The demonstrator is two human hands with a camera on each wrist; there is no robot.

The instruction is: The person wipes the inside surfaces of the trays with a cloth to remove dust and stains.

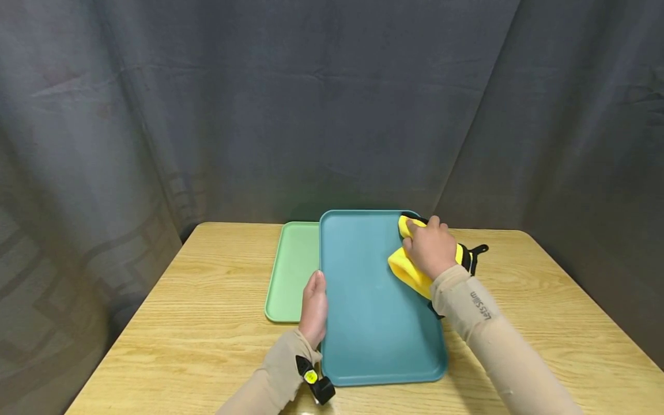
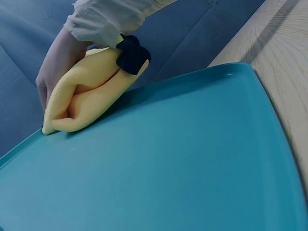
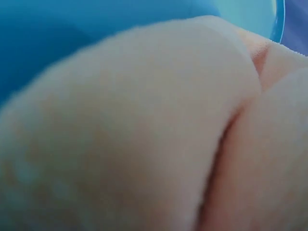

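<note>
My left hand grips the left side of a blue rectangular tray, its fingers mostly hidden beneath. The tray is held up at a tilt and overlaps a green tray on the table. With my right hand I hold a folded yellow cloth with black trim against the blue tray's upper right edge. In the left wrist view the bunched cloth touches the far rim. Blurred pale shapes fill most of the right wrist view, in front of the blue tray.
A light wooden table lies under both trays. Behind it hangs a dark grey curtain. A black loop sticks out from the cloth on the right. A black strap with a small device sits on my left wrist.
</note>
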